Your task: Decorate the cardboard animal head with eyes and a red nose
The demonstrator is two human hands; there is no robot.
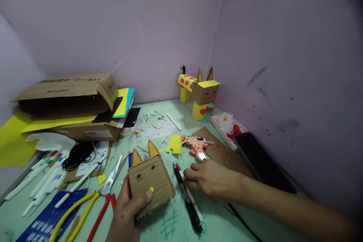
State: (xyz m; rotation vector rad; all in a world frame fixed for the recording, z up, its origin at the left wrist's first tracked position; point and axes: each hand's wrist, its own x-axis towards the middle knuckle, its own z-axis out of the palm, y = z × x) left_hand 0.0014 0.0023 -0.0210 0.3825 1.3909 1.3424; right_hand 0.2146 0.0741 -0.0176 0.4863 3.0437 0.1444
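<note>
Red-handled scissors [109,185] lie just left of the left hand [124,208], whose thumb and fingers are closed around a cardboard animal head [160,183] above the table's near edge. The thumb tip sits right by the yellow dot [151,189] (if it is loosely stuck, pressure there could shift it). A tighter squeeze might dent the cardboard. Further right, the black ballpoint pen [187,202] could roll if nudged by the right hand [202,177], its fingers curled; whether they grip anything, I cannot tell.
</note>
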